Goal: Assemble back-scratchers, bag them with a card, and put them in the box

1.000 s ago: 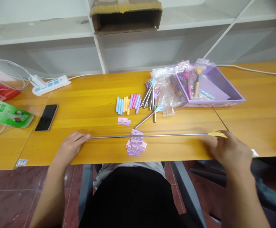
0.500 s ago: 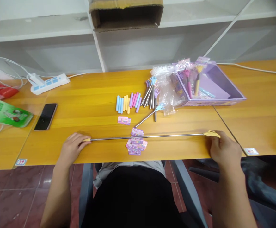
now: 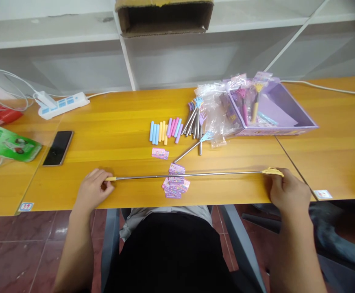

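Observation:
A telescopic back scratcher [image 3: 220, 174], drawn out long, stretches between my two hands above the table's front. My left hand [image 3: 94, 189] has its fingers curled at the yellow handle end, with the thumb bent below it. At the other end, my right hand [image 3: 290, 191] pinches the yellow claw-shaped head. Beneath the rod lies a loose pile of purple and pink printed cards [image 3: 175, 189]. Just beyond it, a blue-headed back scratcher [image 3: 189, 150] rests on the table, near a bunch of metal rods with coloured heads [image 3: 194, 118]. Several pastel handle tubes [image 3: 165, 132] lie side by side.
A purple box [image 3: 305, 122] holds bagged back scratchers, with clear plastic bags [image 3: 214, 110] against its left side. Further left are a phone [image 3: 58, 148], a green packet [image 3: 9, 142] and a power strip [image 3: 64, 106]. An open cardboard box [image 3: 165, 18] sits on the shelf. Another person's fingers show at the right edge.
The thumb of my left hand has moved down off the yellow handle, and more of that handle shows. My right hand stays on the head.

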`<action>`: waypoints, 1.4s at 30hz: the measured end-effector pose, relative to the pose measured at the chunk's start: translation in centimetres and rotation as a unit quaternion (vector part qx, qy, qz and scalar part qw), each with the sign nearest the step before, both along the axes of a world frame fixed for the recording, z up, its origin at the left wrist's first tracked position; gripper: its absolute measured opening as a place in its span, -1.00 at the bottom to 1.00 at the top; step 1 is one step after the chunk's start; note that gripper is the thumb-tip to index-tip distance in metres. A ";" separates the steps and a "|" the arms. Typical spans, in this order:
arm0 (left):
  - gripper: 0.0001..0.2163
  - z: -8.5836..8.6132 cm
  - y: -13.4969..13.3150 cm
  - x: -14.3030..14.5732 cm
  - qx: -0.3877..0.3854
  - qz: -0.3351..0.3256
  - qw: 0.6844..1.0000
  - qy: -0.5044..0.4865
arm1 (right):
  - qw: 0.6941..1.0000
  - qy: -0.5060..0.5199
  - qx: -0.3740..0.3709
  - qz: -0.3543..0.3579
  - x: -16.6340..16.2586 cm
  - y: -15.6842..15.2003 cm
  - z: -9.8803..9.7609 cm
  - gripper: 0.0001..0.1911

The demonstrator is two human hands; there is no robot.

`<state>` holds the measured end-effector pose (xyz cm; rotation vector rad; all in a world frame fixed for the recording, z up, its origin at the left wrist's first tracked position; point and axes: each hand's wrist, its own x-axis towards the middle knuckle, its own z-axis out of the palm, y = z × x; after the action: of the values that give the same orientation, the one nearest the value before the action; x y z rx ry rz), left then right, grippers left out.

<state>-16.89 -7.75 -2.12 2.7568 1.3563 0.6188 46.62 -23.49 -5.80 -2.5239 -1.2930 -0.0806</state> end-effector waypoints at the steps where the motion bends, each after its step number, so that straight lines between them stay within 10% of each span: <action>1: -0.86 -0.1 0.0 0.0 0.001 -0.001 1.000 0.010 | 1.000 -0.003 -0.003 0.000 0.1 0.0 -0.1 -0.56; 16: -0.75 0.5 -0.6 0.8 0.074 -0.031 0.990 0.113 | 1.000 -0.016 0.002 0.000 -0.9 0.6 -0.1 -0.59; 29: -0.82 0.9 -2.8 11.0 0.002 -0.024 0.993 0.116 | 0.947 -0.073 0.048 0.310 -14.7 4.0 1.6 -0.74; 42: -0.83 -0.8 -4.0 15.7 -0.068 -0.046 0.991 0.107 | 0.908 -0.028 0.106 0.405 -21.1 4.2 0.3 -0.76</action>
<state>-1.17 -11.73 -2.95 2.8191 1.2430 0.2221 25.53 -19.30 -5.52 -1.6470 -2.1087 -0.1008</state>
